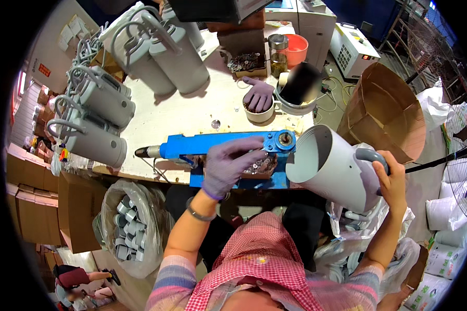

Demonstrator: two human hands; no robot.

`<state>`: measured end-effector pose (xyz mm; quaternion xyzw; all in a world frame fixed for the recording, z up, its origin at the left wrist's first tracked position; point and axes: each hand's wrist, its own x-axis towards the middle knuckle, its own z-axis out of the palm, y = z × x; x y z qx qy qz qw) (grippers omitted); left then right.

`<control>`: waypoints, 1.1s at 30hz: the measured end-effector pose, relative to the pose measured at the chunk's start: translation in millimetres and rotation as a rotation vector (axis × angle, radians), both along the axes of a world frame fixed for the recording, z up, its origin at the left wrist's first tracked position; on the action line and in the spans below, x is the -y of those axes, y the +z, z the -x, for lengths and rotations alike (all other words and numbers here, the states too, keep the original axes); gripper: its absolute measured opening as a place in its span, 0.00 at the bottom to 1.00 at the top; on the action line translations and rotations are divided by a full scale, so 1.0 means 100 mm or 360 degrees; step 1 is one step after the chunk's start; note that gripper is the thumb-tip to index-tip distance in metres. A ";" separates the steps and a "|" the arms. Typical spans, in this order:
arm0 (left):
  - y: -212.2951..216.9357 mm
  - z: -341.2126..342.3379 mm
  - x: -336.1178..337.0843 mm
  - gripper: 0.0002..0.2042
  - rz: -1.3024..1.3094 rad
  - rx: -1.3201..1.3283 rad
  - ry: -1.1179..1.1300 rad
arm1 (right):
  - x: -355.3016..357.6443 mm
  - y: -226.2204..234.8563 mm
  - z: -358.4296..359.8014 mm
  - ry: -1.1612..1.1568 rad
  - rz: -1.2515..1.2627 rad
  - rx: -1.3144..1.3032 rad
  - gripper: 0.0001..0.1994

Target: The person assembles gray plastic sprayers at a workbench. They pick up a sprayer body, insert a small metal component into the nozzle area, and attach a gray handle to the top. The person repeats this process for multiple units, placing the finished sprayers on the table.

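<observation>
My left hand (228,165), in a thin purple-grey glove, reaches over a blue metal machine (213,142) on the bench. Its forefingers stretch right with a gap between them; the thumb is hidden, and no held object shows. Below the fingertips sits a small box of metal pieces (260,167). My right hand (392,179), bare, is closed around the dark grey curved handle (371,156) of a grey plastic can (342,173). The can lies tilted, its open mouth facing left beside the machine's round end fitting (285,140).
Several grey cans with curved handles (174,57) stand or lie on the bench at left. Behind the machine are a white cup (259,115) with a glove, a glass jar (278,54) and a red tub (297,49). A bag of grey parts (135,243) and a large carton (358,109) flank me.
</observation>
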<state>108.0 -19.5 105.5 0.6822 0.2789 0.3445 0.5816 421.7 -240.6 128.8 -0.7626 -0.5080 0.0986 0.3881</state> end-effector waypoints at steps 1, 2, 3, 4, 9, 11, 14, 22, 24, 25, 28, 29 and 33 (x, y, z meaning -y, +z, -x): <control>-0.02 -0.17 -0.03 0.12 -0.0020 0.0060 0.0013 | -0.01 0.00 0.00 -0.0007 0.0042 0.0001 0.13; -0.05 -0.34 -0.06 0.12 -0.0037 0.0116 0.0019 | -0.01 -0.02 0.00 0.0006 0.0021 -0.0017 0.13; -0.08 -0.46 -0.09 0.10 -0.0168 0.0064 0.0041 | -0.01 -0.03 0.00 0.0022 0.0000 -0.0035 0.13; -0.10 -0.53 -0.12 0.10 -0.0181 0.0030 0.0027 | -0.03 -0.04 -0.01 0.0042 -0.0021 -0.0053 0.13; -0.13 -0.66 -0.12 0.10 -0.0315 -0.0210 0.0019 | -0.01 -0.09 -0.07 -0.0058 0.0050 -0.0107 0.13; -0.15 -0.66 -0.12 0.10 -0.0272 -0.0259 0.0020 | -0.02 -0.16 -0.11 -0.0065 0.0036 -0.0103 0.13; -0.21 -0.65 -0.15 0.09 -0.0285 -0.0155 0.0003 | -0.06 -0.26 -0.14 -0.0030 0.0035 -0.0072 0.13; -0.07 0.23 -0.13 0.31 -0.1291 -0.0416 0.0458 | 0.12 -0.25 -0.13 -0.0114 0.0120 -0.0121 0.16; -0.21 0.40 -0.15 0.27 -0.1588 -0.0577 0.0416 | 0.14 -0.25 -0.13 -0.0136 0.0154 -0.0142 0.16; -0.28 0.46 -0.16 0.25 -0.1738 -0.0655 0.0385 | 0.13 -0.26 -0.11 -0.0198 0.0181 -0.0191 0.17; -0.58 0.37 -0.28 0.17 -0.1874 -0.0541 0.0422 | 0.06 -0.21 -0.01 -0.0214 0.0265 -0.0136 0.16; -0.60 0.36 -0.27 0.16 -0.1860 -0.0494 0.0444 | 0.08 -0.22 0.01 -0.0188 0.0212 -0.0113 0.16; -0.44 0.25 -0.08 0.11 -0.1479 -0.0241 0.0429 | 0.21 -0.21 0.01 -0.0176 0.0099 -0.0079 0.15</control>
